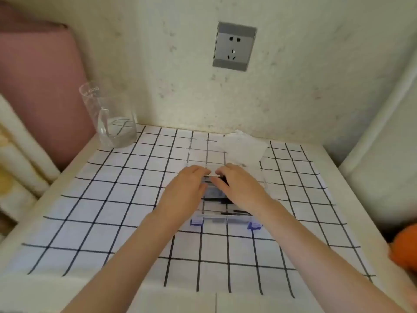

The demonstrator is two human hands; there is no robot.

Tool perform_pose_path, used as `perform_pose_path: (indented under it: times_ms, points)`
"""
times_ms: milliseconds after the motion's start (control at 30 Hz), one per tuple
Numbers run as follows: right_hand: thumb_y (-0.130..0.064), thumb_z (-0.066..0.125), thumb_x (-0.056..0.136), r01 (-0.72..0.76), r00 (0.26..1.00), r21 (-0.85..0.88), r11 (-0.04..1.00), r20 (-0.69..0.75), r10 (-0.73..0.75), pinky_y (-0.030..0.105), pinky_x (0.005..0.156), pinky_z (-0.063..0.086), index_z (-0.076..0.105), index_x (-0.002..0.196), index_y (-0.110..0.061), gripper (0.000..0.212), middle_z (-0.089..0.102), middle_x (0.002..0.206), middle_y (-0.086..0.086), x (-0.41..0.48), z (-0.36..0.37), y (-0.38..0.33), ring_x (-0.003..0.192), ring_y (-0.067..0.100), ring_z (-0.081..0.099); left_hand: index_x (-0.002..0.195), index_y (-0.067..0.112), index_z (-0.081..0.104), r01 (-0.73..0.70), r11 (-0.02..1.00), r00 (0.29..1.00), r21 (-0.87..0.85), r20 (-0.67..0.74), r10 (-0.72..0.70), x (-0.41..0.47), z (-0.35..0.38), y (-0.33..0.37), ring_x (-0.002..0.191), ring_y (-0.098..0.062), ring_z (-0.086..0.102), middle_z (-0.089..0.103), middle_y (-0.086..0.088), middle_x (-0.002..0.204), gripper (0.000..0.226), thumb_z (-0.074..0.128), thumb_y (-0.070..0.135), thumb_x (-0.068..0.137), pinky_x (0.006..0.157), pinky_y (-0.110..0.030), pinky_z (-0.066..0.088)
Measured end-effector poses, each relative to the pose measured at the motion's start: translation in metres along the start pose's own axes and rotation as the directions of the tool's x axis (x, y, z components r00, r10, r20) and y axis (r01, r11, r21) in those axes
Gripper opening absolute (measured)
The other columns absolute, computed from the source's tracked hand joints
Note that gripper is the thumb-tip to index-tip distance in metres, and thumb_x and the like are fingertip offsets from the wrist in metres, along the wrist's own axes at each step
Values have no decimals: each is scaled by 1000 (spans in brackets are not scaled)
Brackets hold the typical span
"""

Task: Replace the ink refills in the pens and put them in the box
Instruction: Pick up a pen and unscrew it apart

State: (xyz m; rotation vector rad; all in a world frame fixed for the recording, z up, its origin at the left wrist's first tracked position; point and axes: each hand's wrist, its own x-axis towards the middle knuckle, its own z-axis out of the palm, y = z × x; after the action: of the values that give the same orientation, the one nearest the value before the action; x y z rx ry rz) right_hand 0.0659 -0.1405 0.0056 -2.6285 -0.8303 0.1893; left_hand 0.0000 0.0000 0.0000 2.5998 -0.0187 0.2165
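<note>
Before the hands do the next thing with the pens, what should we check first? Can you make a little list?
1. Box lid open: ok, the clear lid stands up behind it.
2. Both hands at the box: ok, left hand and right hand are over it.
3. Pen gripped: cannot tell, the fingers hide it.
4. Refill swapped: cannot tell.
5. Glass out of the way: ok, far back left.
6. Tissue clear of the box: cannot tell, it lies right behind the lid.
</note>
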Motion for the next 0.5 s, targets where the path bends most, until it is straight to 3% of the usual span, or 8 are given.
perform_pose_path:
  times_ms: [133,367,500]
  points:
    - [-43,32,100,-1,999,-178,984,-32,-4,33,86,42,58,115,-7,47,55,112,9,0,6,-2,106,23,51,140,13,37,36,998,999,47,27,-37,9,7,2,129,-18,38,42,-4,142,42,39,21,99,104,-24,29]
    - [-29,5,95,86,994,-425,901,-19,-104,30,72,25,51,124,-3,60,50,121,15,6,19,1,111,27,43,145,12,26,20,978,994,208,98,-42,16,13,-5,134,-19,31,35,-7,146,50,42,20,98,107,-24,25]
    - [-23,18,102,135,986,-446,885,-27,-164,31,74,35,48,122,-6,40,53,116,10,3,20,6,102,24,48,143,16,29,-66,921,976,384,218,-21,24,12,-10,129,-20,36,37,-5,144,45,39,15,99,105,-29,32]
